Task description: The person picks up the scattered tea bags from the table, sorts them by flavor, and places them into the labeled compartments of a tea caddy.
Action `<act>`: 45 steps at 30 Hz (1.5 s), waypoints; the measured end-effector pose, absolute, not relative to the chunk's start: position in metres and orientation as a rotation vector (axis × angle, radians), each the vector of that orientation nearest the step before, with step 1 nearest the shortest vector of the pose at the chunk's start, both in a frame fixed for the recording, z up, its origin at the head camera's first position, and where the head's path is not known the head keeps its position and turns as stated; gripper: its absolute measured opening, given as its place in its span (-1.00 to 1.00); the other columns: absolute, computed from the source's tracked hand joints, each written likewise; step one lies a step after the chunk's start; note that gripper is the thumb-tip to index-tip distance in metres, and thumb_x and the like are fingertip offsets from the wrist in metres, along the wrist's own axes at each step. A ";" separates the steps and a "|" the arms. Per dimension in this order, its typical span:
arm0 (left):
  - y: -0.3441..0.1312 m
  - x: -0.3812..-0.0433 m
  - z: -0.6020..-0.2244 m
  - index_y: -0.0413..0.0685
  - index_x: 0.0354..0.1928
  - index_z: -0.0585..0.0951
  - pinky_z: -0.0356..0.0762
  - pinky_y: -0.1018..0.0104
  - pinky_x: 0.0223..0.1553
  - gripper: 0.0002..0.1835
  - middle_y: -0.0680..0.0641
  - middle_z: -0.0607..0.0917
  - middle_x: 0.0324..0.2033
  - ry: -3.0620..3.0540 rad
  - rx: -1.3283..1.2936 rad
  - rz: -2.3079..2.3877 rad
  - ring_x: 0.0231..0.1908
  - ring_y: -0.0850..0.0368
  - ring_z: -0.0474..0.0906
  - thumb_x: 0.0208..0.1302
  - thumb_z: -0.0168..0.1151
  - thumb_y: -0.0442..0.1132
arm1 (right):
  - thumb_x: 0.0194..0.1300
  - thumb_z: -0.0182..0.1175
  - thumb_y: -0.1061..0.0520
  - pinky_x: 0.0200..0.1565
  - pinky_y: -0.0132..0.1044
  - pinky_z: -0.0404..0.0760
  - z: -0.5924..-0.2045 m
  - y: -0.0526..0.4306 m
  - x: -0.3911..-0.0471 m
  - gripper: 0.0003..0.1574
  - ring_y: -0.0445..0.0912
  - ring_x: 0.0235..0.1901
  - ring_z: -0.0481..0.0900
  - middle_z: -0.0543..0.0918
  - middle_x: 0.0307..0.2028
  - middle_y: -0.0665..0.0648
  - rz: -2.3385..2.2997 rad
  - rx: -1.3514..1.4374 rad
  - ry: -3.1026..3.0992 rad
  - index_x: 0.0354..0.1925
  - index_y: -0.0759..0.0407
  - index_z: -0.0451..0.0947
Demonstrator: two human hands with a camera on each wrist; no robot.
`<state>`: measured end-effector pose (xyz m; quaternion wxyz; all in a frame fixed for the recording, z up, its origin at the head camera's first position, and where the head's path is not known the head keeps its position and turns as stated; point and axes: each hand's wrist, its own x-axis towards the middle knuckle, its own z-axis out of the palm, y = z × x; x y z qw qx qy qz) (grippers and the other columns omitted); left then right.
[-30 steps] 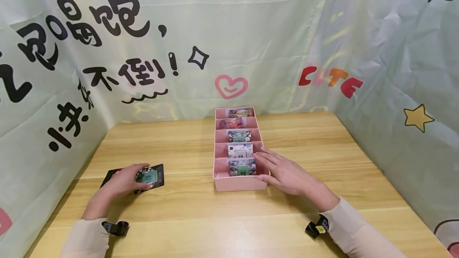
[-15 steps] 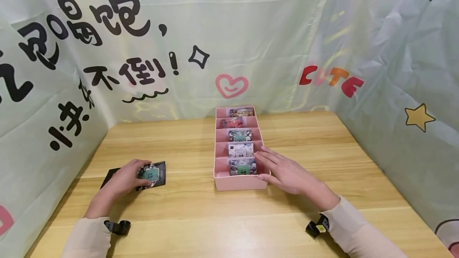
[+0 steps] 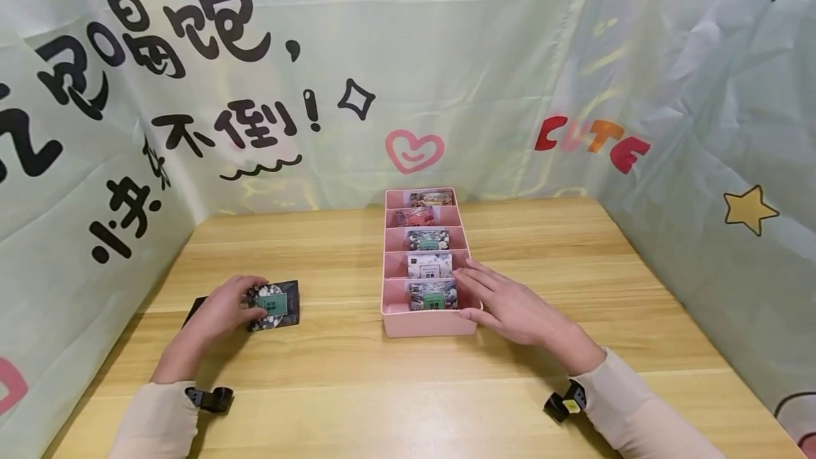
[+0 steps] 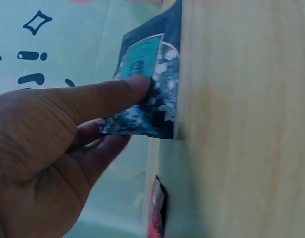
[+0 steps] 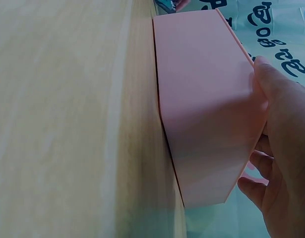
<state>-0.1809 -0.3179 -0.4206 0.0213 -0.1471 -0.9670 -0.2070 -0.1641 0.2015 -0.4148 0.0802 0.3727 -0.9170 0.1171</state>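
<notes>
On the left of the table, my left hand (image 3: 219, 307) pinches a dark sachet (image 3: 274, 305) with a green label and white flowers. Its thumb lies across the printed face in the left wrist view, with the fingers behind. Another sachet (image 4: 156, 210), black and reddish, lies partly hidden under this hand. A long pink divided box (image 3: 428, 326) stands mid-table. Printed packets sit in its compartments, among them one with a green label (image 3: 433, 297) at the front. My right hand (image 3: 510, 307) rests on the box's right rim, fingers fairly straight, thumb at the front corner.
Behind the front packet are a white packet (image 3: 430, 266), a green-labelled dark one (image 3: 428, 240) and a red one (image 3: 415, 216). A printed cloth (image 3: 331, 27) walls the wooden table (image 3: 357, 395) at the back and both sides.
My left hand has shifted slightly up and right with the sachet, which is now turned a little and shows more of its face. My right hand stays at the box.
</notes>
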 end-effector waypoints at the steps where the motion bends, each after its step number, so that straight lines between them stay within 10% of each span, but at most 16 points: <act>1: -0.318 -0.181 -0.420 -0.30 0.18 0.50 0.42 -0.28 0.06 -0.39 -0.39 0.55 0.07 -2.997 -0.459 -0.647 0.07 -0.38 0.46 0.10 0.48 -0.24 | 0.45 -0.05 -0.32 0.38 0.04 0.18 -0.415 0.202 -0.164 -0.13 0.05 0.47 0.02 0.19 0.46 0.18 0.351 1.113 -2.745 0.48 0.15 0.16; 30: -0.303 -0.195 -0.398 -0.17 0.24 0.43 0.63 0.02 -0.26 -0.52 -0.19 0.67 -0.19 -2.977 -0.483 -0.794 -0.20 -0.08 0.63 0.31 0.29 -0.31 | 0.46 -0.04 -0.30 0.38 0.01 0.18 -0.415 0.202 -0.167 -0.13 0.06 0.47 0.03 0.19 0.46 0.20 0.348 1.113 -2.740 0.49 0.15 0.14; 45: -0.279 -0.206 -0.389 -0.19 0.19 0.48 0.60 -0.07 -0.11 -0.62 -0.17 0.66 -0.14 -2.889 -0.514 -0.840 -0.08 -0.16 0.58 0.41 0.20 -0.21 | 0.46 -0.04 -0.30 0.38 0.01 0.18 -0.415 0.201 -0.165 -0.13 0.06 0.46 0.04 0.20 0.45 0.20 0.353 1.115 -2.743 0.48 0.16 0.16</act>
